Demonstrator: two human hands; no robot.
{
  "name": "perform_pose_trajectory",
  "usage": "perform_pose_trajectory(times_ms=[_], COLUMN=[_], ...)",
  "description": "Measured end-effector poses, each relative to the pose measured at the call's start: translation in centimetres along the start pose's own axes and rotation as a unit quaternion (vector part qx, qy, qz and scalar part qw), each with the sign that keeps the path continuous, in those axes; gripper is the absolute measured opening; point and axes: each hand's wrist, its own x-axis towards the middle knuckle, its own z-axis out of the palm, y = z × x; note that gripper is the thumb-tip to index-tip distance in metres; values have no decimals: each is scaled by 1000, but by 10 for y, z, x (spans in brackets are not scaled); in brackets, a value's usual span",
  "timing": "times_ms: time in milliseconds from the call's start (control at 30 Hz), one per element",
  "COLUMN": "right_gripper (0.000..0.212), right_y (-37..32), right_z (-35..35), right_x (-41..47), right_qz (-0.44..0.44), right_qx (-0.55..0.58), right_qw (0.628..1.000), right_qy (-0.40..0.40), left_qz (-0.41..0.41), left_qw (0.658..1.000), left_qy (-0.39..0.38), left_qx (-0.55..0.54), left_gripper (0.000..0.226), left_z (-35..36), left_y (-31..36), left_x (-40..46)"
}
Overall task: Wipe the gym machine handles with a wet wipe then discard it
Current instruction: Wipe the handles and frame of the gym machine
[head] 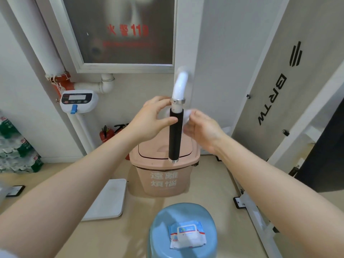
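A machine handle [176, 135] with a black foam grip hangs upright from a curved white tube. Both hands hold a white wet wipe [187, 116] around the top of the grip. My left hand [151, 121] pinches it at the grip's left side, with the thumb on the foam. My right hand [202, 128] holds the bunched part at the right side. Most of the wipe is hidden behind the grip and my fingers. Below the handle stands a pink lidded bin [163, 175] with white characters on its front.
A pack of wet wipes [187, 234] lies on a blue stool [183, 231] near me. A white flat scale [108, 200] lies on the floor at the left. The grey machine panel [290, 75] and its white frame [256, 215] stand at the right. Fire extinguishers [107, 134] are by the wall.
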Motion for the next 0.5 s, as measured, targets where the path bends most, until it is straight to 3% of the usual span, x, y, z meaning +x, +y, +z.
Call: perform_pose_trajectory(times_ms=[67, 200, 367, 400, 500], right_gripper=[27, 27, 23, 22, 29], right_y=[-11, 27, -10, -9, 16], right_z=[0, 1, -8, -8, -11], right_x=[5, 2, 8, 8, 4], right_qz=[-34, 33, -14, -10, 49], right_qx=[77, -47, 180, 174, 17], right_qw=[996, 998, 982, 982, 993], right_qy=[-6, -22, -64, -78, -109], left_qz=[6, 0, 22, 28, 26], left_qw=[1000, 999, 999, 999, 999], left_qy=[-1, -7, -20, -21, -35], left_qx=[-13, -49, -36, -29, -25], left_gripper=[46, 43, 44, 44, 36], left_z=[0, 3, 4, 3, 2], left_y=[-1, -2, 1, 2, 3], left_x=[3, 4, 8, 9, 11])
